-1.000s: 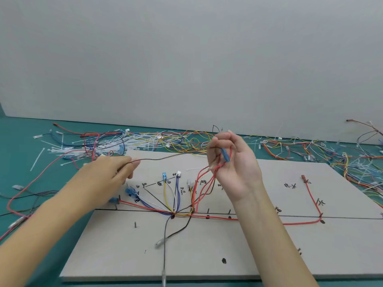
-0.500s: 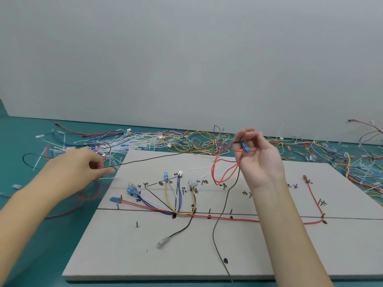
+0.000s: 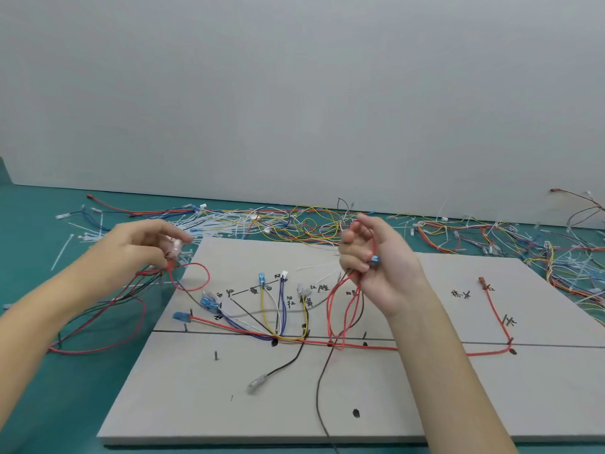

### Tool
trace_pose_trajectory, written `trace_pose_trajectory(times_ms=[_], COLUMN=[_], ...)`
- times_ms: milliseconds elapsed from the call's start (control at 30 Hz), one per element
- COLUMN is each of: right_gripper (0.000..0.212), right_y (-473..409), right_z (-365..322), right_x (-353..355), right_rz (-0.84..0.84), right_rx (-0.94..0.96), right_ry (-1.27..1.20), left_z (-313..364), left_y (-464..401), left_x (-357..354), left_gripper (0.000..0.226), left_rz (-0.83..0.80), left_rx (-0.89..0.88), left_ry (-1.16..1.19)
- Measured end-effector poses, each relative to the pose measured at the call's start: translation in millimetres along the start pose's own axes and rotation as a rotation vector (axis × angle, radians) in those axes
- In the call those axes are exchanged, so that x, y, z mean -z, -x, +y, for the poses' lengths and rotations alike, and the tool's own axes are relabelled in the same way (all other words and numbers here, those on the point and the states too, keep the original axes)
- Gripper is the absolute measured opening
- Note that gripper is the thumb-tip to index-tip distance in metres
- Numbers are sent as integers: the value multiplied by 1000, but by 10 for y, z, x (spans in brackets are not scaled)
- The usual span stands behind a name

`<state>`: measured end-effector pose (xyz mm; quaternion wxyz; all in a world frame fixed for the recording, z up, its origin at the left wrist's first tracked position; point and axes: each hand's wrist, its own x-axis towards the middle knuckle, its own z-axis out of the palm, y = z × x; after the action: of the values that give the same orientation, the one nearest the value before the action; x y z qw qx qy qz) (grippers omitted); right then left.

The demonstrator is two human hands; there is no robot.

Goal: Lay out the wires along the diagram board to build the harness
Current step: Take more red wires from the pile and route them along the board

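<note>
With my right hand point(image 3: 376, 257) gripping looped red wires point(image 3: 340, 309) above the diagram board point(image 3: 425, 388) and my left hand point(image 3: 144, 247) pinching a clear-sleeved terminal point(image 3: 175, 246), I risk dangling loops snagging the laid red wire point(image 3: 360, 345) off its pegs.

lighting: bright, even, diffuse, seemingly from overhead; no glare or hot spots. shadows: soft and faint, a thin dark band under the near edge of the diagram board point(image 3: 203, 404). focus: mid-scene fairly sharp; left hand point(image 3: 137, 250) fingertips smeared by motion blur; loose wire pile point(image 3: 294, 224) at the back soft. distortion: wide-angle bowing, table edge and wall line curve toward the frame sides.
</note>
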<state>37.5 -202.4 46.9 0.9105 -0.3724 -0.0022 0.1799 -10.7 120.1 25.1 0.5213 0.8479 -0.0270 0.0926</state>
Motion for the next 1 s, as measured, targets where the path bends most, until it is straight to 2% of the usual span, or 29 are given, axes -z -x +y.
trace_pose_trajectory(times_ms=[133,267,333,433,500,600,667,733,767,833,867,933,1000], right_gripper=[13,7,8,9,16,26,24,19,20,26,31,42,49], right_y=[64,173,197,193,194,245,259,230,205,158,141,125,112], right_z=[205,377,432,446,443,460,465,435,409,332,287,207,154], right_x=[-172,-354,-403,-417,-393,-367,-359,-358,-358,-353,-350,-339,-312], right_rz=[-41,-196,-253,-239,-236,-342,-386,-344,-298,-248,-263,-307,-299], right_rx=[-92,-171,-192,-193,-216,-309,-303,-220,-186,-180,-195,-211,-184], right_ry=[412,893,984,1044,1139,1288,1231,1042,911,585,414,132,-10], left_z=[-10,-32,-30,-54,-112,-124,-143,-211,-261,-430,-530,-718,-761], left_y=[-5,-13,-10,-10,-26,-30,-20,-22,-35,-63,-86,-131,-122], left_x=[-47,-101,-101,-52,-26,6,54,113,158,238,270,341,351], left_gripper=[38,28,23,28,34,40,44,31,35,65,66,53,42], left_rz=[-3,17,42,47,64,132,186,223,256,312,311,321,308], left_rx=[-25,0,8,19,23,58,48,42,129,362,422,510,528], left_ry=[-85,-43,-23,0,-41,-139,-305,-533,-634,-836,-944,-1029,-1020])
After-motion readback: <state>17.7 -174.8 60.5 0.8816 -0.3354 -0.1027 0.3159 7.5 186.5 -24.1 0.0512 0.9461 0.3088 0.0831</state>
